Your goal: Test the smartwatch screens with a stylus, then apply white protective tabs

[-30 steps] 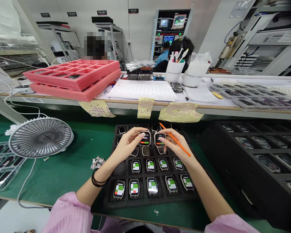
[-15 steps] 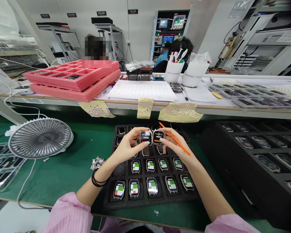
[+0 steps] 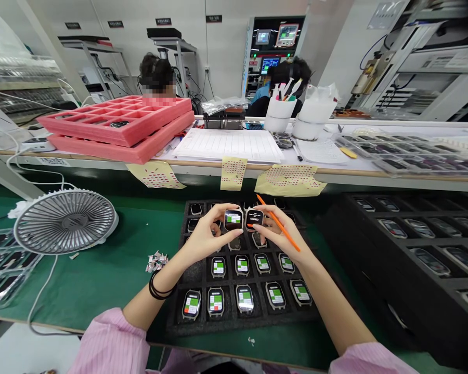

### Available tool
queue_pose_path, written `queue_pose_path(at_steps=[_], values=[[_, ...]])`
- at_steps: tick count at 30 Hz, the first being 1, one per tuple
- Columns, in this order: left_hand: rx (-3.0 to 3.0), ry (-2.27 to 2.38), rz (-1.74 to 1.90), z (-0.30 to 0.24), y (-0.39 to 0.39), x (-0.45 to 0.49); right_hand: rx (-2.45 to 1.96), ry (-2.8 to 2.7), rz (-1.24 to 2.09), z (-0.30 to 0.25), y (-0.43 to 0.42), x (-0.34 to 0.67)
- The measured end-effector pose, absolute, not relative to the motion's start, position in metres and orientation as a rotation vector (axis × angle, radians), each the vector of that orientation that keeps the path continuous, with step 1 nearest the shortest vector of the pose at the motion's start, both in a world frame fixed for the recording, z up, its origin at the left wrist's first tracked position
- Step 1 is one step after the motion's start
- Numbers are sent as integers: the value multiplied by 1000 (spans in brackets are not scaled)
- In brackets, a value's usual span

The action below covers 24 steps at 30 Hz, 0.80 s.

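Observation:
Above the back of a black foam tray (image 3: 191, 271), my left hand (image 3: 208, 235) grips a strapless smartwatch (image 3: 233, 220) whose screen shows green and white blocks. Right beside it, my right hand (image 3: 281, 231) holds a second smartwatch (image 3: 254, 220) with a dark screen, pale text and an orange patch at the bottom. An orange pen-like stick (image 3: 278, 223) rests across my right hand, tucked by the fingers. In the tray below, several watches (image 3: 242, 265) lie in compartments, many with lit green-and-white screens; those behind my hands are partly hidden.
A grey fan (image 3: 66, 222) stands on the green bench at left, near small paper scraps (image 3: 157, 261). Black foam trays of watches (image 3: 393, 228) are stacked at right. The shelf above carries red foam trays (image 3: 120, 140), paper sheets (image 3: 228, 143) and a pen cup (image 3: 278, 111). People sit beyond.
The left watch's screen has gone from dark text with coloured buttons to green and white blocks. Both thumbs have moved off the screens, and the orange stick has shifted slightly.

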<state>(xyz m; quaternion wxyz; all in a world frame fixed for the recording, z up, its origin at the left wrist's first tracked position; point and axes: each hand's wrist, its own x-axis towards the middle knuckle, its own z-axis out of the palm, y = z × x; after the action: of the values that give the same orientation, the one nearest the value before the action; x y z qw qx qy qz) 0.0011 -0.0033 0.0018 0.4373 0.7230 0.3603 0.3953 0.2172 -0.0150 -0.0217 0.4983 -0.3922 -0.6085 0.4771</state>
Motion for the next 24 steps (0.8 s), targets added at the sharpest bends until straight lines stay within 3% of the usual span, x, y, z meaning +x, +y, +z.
queue_pose_path(at_steps=[24], values=[[1713,871,976,4,-4,3,-1099,-1367,1072,-20,-17,216]])
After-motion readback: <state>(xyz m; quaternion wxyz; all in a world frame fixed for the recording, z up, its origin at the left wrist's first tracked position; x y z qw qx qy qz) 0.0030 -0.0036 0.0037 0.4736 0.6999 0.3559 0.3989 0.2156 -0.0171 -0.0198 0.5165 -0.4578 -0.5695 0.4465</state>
